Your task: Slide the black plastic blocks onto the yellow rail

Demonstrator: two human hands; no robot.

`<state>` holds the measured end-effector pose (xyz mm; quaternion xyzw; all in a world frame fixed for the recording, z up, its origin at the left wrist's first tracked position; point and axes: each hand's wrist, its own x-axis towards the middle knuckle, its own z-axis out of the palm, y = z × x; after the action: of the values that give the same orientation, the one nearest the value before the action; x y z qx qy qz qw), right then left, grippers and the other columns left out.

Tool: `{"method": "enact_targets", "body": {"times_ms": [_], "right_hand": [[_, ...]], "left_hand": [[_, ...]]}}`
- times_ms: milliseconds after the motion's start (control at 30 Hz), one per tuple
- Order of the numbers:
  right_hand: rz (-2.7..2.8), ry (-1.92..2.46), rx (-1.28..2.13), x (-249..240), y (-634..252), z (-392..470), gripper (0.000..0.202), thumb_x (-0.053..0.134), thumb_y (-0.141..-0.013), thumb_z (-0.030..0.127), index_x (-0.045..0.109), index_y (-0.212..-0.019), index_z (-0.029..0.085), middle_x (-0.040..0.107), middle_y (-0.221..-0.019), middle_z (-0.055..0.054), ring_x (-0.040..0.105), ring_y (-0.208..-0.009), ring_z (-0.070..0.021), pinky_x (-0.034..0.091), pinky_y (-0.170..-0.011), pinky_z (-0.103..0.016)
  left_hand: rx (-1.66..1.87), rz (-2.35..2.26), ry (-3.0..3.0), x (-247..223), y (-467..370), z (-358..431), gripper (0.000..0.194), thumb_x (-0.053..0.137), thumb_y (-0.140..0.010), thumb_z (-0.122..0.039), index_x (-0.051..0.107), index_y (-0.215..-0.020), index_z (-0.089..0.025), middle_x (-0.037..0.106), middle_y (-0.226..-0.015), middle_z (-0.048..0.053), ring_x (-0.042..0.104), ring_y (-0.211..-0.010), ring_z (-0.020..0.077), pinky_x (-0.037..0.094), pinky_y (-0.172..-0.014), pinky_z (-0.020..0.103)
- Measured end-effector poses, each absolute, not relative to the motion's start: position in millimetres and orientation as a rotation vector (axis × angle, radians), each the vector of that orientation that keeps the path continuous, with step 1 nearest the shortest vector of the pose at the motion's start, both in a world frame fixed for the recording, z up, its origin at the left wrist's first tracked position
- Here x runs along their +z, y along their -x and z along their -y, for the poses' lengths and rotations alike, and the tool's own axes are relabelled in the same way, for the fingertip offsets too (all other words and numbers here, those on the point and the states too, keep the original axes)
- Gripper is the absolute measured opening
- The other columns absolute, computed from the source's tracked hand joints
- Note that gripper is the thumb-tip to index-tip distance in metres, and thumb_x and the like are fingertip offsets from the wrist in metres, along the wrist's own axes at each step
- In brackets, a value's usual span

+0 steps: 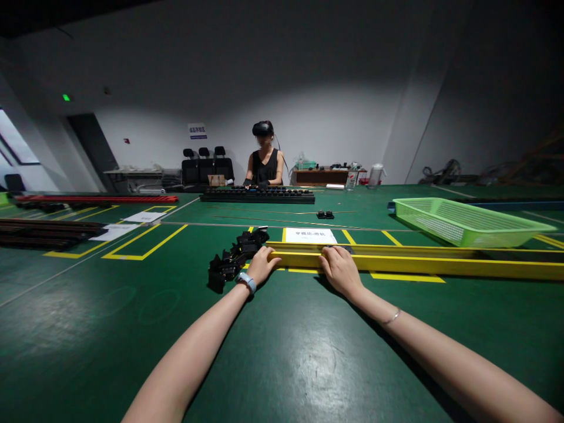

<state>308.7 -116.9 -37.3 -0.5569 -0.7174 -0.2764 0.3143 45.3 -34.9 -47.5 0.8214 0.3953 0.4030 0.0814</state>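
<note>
Pinching the near wall of a long, yellow, channel-shaped rail (440, 265), the person's right hand (342, 270) curls its fingers over the top edge; from here I lose sight of the fingertips. The left hand (261, 266) is at the rail's left end, thumb laid along it and fingers bent; whether they clasp the rail or one of the dark parts beside it, I can't tell. Those parts form a jumbled row of angular black pieces (230, 261), just left of that hand.

The rail lies on the wide, dark green tabletop (273, 358) and runs off to the right. Just behind it I see a white printed paper sheet (311, 235) and, farther right, a shallow light-green plastic basket (469, 222). Across the table, a co-worker in a black sleeveless top (265, 164) has gloved hands near a long black rack-like strip (258, 196).
</note>
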Motion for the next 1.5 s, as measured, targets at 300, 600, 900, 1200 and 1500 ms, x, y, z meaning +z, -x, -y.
{"method": "enact_targets", "body": {"times_ms": [300, 600, 900, 1200, 1500], "right_hand": [[1.856, 1.484, -0.758, -34, -321, 123, 0.032, 0.038, -0.092, 0.037, 0.058, -0.107, 0.017, 0.062, -0.096, -0.01, 0.048, -0.1, -0.0246, 0.032, -0.096, -0.04], [1.854, 1.496, -0.796, -37, -335, 124, 0.033, 0.038, -0.091, 0.037, 0.058, -0.107, 0.017, 0.063, -0.095, -0.009, 0.046, -0.102, -0.0247, 0.029, -0.098, -0.04], [1.812, 1.493, -0.818, -39, -349, 128, 0.032, 0.038, -0.091, 0.036, 0.058, -0.107, 0.017, 0.063, -0.094, -0.009, 0.046, -0.102, -0.0251, 0.031, -0.096, -0.04], [1.828, 1.52, -0.852, -38, -373, 133, 0.032, 0.039, -0.09, 0.037, 0.06, -0.105, 0.018, 0.064, -0.094, -0.009, 0.047, -0.101, -0.025, 0.03, -0.097, -0.041], [1.815, 1.556, -0.859, -38, -391, 138, 0.031, 0.04, -0.09, 0.037, 0.06, -0.104, 0.018, 0.064, -0.094, -0.008, 0.048, -0.101, -0.0248, 0.029, -0.098, -0.041]], "left_hand": [[1.201, -1.166, -2.444, -47, -45, 35, 0.019, 0.057, -0.083, -0.035, 0.059, -0.093, -0.019, 0.058, -0.091, 0.004, 0.058, -0.087, 0.0186, 0.046, -0.082, 0.033], [1.203, -1.161, -2.454, -49, -45, 33, 0.019, 0.057, -0.083, -0.036, 0.059, -0.092, -0.019, 0.057, -0.09, 0.004, 0.058, -0.087, 0.0184, 0.046, -0.081, 0.032], [1.193, -1.174, -2.464, -48, -45, 36, 0.018, 0.056, -0.084, -0.035, 0.059, -0.093, -0.019, 0.057, -0.091, 0.004, 0.058, -0.087, 0.0187, 0.046, -0.081, 0.033], [1.19, -1.183, -2.458, -47, -45, 36, 0.017, 0.057, -0.083, -0.034, 0.058, -0.093, -0.02, 0.057, -0.091, 0.003, 0.057, -0.087, 0.0189, 0.046, -0.082, 0.033], [1.206, -1.174, -2.449, -46, -45, 37, 0.017, 0.057, -0.083, -0.034, 0.059, -0.092, -0.02, 0.058, -0.09, 0.004, 0.057, -0.086, 0.0183, 0.046, -0.08, 0.032]]}}
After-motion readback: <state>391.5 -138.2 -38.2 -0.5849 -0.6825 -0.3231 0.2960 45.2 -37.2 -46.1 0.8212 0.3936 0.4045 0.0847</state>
